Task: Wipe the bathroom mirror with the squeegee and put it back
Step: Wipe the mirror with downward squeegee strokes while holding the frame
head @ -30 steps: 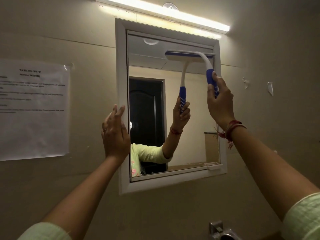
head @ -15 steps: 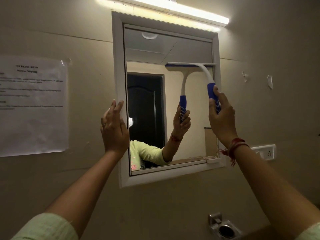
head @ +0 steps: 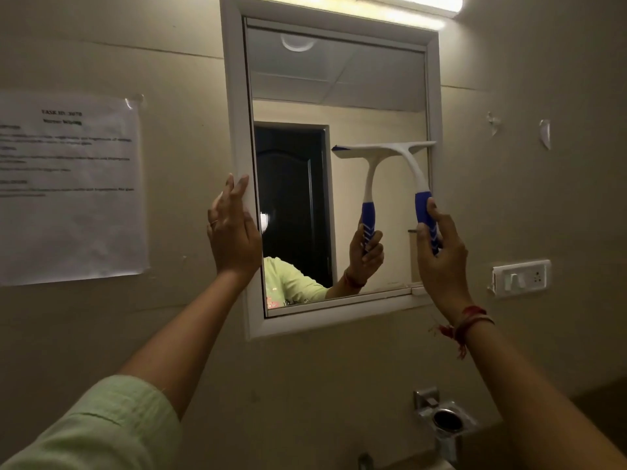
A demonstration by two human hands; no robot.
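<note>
A white-framed bathroom mirror [head: 239, 130] hangs on the beige wall. A squeegee [head: 415, 174] with a white head and a blue handle lies with its blade flat against the glass, about halfway down on the right side. My right hand [head: 441, 259] grips its blue handle from below. My left hand [head: 232, 232] rests flat against the left edge of the mirror frame, fingers pointing up. The glass reflects the squeegee, my hand, a sleeve and a dark door.
A strip light [head: 407, 3] glows above the mirror. A taped paper sheet [head: 68, 188] hangs on the left wall. A switch socket [head: 520, 278] sits to the right. A chrome holder [head: 444, 418] is fixed below the mirror.
My right hand has drawn the squeegee down the glass from the top right to about mid-height. My left hand has stayed on the frame's left edge.
</note>
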